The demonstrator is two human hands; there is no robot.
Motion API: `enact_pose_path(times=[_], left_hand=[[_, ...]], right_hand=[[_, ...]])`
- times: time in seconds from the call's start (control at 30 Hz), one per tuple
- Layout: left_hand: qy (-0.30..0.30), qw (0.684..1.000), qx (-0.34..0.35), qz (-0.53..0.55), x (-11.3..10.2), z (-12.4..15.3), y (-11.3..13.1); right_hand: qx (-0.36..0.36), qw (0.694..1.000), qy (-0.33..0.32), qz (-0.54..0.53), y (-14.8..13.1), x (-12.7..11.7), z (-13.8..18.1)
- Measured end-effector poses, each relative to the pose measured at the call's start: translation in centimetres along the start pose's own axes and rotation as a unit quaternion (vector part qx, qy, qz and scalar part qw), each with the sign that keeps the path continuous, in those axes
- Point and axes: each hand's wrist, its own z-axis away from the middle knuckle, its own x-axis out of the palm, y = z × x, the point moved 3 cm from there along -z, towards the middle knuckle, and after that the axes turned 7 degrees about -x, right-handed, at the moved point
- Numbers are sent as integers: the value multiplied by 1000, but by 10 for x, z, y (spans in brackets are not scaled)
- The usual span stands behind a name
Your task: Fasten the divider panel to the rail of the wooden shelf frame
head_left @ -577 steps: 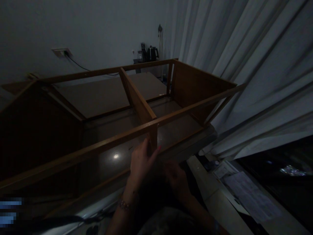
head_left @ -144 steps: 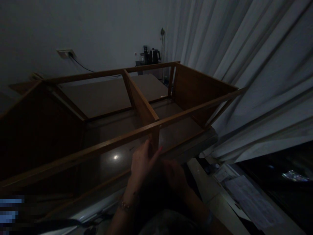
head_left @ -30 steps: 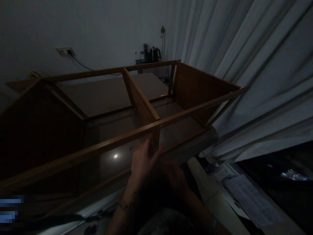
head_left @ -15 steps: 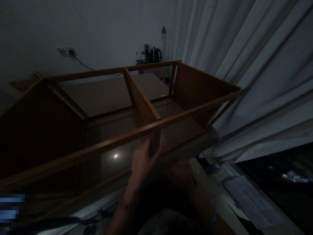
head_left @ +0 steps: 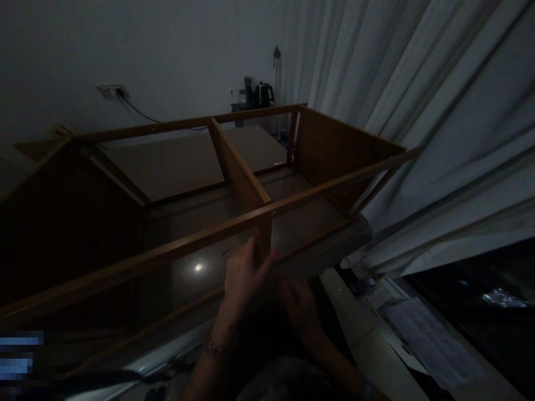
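Observation:
A long wooden furniture frame [head_left: 188, 240] with open sides stands before me, crossed by a middle divider panel [head_left: 242, 167]. My left hand [head_left: 242, 273], with a bracelet at the wrist, is closed around the divider's near upright [head_left: 264, 231], just below the top rail. Its thumb, with a red nail, lies against the upright's right side. Lower and to the right, my right hand [head_left: 300, 305] is apart from the frame, close to my body. Its fingers look curled, but darkness and blur hide whatever they may hold.
A pale curtain [head_left: 376, 83] hangs at the right. Papers [head_left: 430, 334] lie low at the right beside a dark glossy surface. At the back, a black kettle [head_left: 262, 94] stands near a wall socket's [head_left: 112, 92] cable. A dark cable runs at the lower left.
My right hand has moved slightly down and left, nearer my body. My left hand keeps its hold on the upright. The view has shifted a little.

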Motion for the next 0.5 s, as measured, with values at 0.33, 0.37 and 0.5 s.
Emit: enact_pose_path(times=[0.33, 0.37, 0.5], left_hand=[[2, 1000, 6, 4, -1, 0, 1], [4, 1000, 8, 4, -1, 0, 2], [-1, 1000, 7, 10, -1, 0, 1]], right_hand=[[-127, 991, 49, -6, -2, -4, -1], [-150, 988, 41, -1, -4, -5, -3], [-222, 975, 2, -9, -8, -9, -10]])
